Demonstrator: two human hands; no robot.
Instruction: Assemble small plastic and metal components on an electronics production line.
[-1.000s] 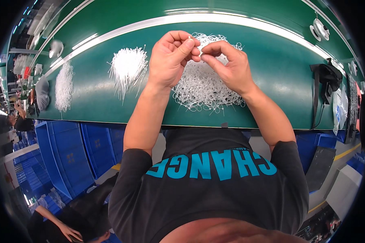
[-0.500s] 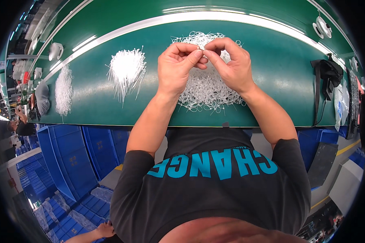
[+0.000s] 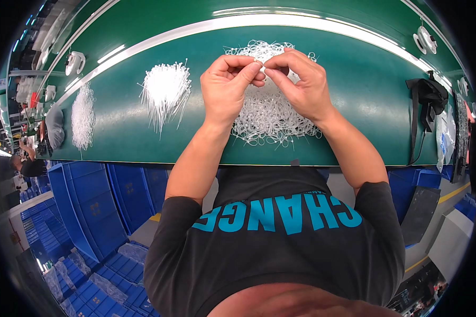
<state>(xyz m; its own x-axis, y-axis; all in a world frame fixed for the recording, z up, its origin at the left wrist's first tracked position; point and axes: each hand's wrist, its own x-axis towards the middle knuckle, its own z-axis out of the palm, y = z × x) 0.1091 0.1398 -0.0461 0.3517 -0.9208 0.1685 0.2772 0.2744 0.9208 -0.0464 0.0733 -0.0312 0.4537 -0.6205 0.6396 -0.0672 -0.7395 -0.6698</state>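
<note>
Both my hands are raised over a wide heap of looped white cable ties (image 3: 275,121) on the green table. My left hand (image 3: 228,84) is closed, with thumb and forefinger pinched on a small white piece that looks like a cable tie. Facing it, my right hand (image 3: 300,87) pinches at the same spot, its fingertips a small gap away from the left ones. Most of the held tie is hidden by the fingers. To the left lies a fanned pile of straight white cable ties (image 3: 166,90).
Another narrow heap of white ties (image 3: 83,119) lies at the far left of the table (image 3: 121,127). A black strapped bag (image 3: 428,98) rests at the right end. Blue crates (image 3: 87,203) stand below the table's near edge, and a person (image 3: 30,165) is at far left.
My left hand has shifted slightly left, and the gap between the fingertips of both hands has widened a little. Another person's hand at the lower left has gone out of view.
</note>
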